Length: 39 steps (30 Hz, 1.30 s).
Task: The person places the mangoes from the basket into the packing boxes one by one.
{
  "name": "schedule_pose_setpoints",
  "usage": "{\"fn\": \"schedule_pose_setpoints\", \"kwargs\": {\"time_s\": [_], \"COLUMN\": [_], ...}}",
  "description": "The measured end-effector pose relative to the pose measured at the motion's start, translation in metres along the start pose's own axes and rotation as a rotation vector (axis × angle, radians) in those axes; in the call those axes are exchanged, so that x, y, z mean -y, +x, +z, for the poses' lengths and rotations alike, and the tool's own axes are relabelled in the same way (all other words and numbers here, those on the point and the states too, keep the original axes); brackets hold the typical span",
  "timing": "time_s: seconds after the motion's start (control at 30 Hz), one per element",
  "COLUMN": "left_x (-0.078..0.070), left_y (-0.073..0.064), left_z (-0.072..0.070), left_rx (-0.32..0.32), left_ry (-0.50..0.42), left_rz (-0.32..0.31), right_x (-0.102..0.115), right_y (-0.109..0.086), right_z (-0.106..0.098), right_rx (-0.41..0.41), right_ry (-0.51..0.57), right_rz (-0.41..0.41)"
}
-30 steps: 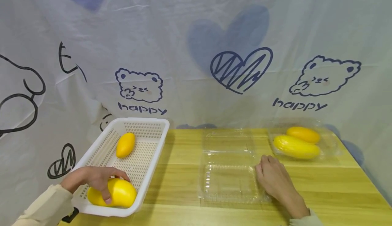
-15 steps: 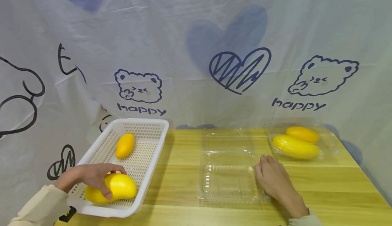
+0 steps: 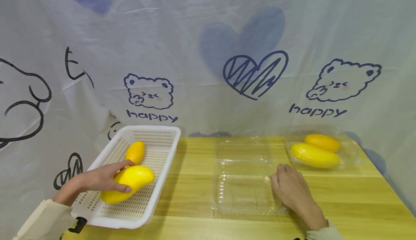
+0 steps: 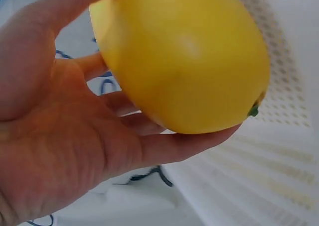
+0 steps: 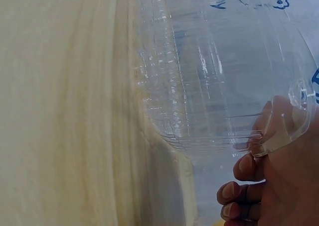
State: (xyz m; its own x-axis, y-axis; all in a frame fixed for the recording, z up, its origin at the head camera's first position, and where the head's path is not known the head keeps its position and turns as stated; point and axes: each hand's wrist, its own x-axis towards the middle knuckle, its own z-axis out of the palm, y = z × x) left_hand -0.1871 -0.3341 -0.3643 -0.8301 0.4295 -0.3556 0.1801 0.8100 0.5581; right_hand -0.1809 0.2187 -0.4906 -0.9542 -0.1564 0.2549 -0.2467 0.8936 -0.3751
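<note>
My left hand (image 3: 100, 178) grips a large yellow mango (image 3: 136, 178), thumb on the near side and fingers round the far side. The fruit is held over the white perforated basket (image 3: 163, 175), its green stem end showing in the left wrist view. Partly behind that hand, a smaller orange-yellow mango (image 3: 136, 150) lies in the basket. My right hand (image 3: 290, 187) pinches the right edge of a clear plastic clamshell box (image 3: 243, 195). The box lies unfolded on the table with its lid towards the curtain. In the right wrist view thumb and forefinger (image 5: 245, 166) meet at its rim.
At the back right stands another clear plastic box (image 3: 350, 157) holding a yellow mango (image 3: 315, 156) and an orange-yellow one (image 3: 322, 142). A white printed curtain (image 3: 201, 52) hangs behind the wooden table (image 3: 195, 182) and along its left side.
My left hand has lifted the yellow mango from the basket's near end and carried it forward and slightly right. The right hand has stayed at the box's edge.
</note>
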Motion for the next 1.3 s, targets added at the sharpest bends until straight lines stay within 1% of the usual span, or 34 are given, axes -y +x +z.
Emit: {"fn": "schedule_pose_setpoints", "kwargs": {"time_s": [0.1, 0.17, 0.23, 0.33, 0.4, 0.5, 0.63, 0.7, 0.93, 1.13, 1.23, 1.3], "left_x": [-0.008, -0.015, -0.022, -0.032, -0.038, -0.046, -0.055, -0.061, -0.079, -0.094, -0.101, -0.105], "left_y": [0.002, 0.004, 0.006, 0.011, 0.014, 0.017, 0.022, 0.023, 0.020, 0.025, 0.029, 0.033], "left_z": [0.000, 0.002, 0.006, 0.013, 0.017, 0.018, 0.020, 0.023, 0.037, 0.039, 0.041, 0.044], "left_rx": [-0.055, -0.100, -0.156, -0.246, -0.294, -0.344, -0.398, -0.422, -0.459, -0.528, -0.572, -0.597], "left_ry": [-0.041, -0.040, -0.020, 0.038, 0.051, 0.036, -0.022, -0.066, -0.168, -0.269, -0.347, -0.437], "left_rz": [0.046, 0.080, 0.116, 0.171, 0.194, 0.198, 0.173, 0.161, 0.110, 0.090, 0.103, 0.129], "right_x": [0.001, 0.002, 0.002, 0.004, 0.004, 0.005, 0.004, 0.004, 0.003, 0.002, 0.002, 0.003], "right_y": [0.001, 0.001, 0.001, 0.001, 0.002, 0.003, 0.003, 0.002, -0.001, 0.000, 0.000, 0.000], "right_z": [-0.001, -0.001, -0.002, -0.003, -0.003, -0.004, -0.004, -0.003, -0.001, -0.002, -0.002, -0.001], "right_rx": [0.010, 0.022, 0.030, 0.030, 0.030, 0.033, 0.028, 0.027, 0.047, 0.021, 0.028, 0.038], "right_ry": [-0.003, -0.003, -0.004, -0.008, -0.009, -0.010, -0.013, -0.014, -0.009, -0.017, -0.009, -0.003], "right_rz": [-0.002, 0.000, 0.007, 0.013, 0.015, 0.014, 0.012, 0.016, 0.016, 0.004, 0.009, 0.018]}}
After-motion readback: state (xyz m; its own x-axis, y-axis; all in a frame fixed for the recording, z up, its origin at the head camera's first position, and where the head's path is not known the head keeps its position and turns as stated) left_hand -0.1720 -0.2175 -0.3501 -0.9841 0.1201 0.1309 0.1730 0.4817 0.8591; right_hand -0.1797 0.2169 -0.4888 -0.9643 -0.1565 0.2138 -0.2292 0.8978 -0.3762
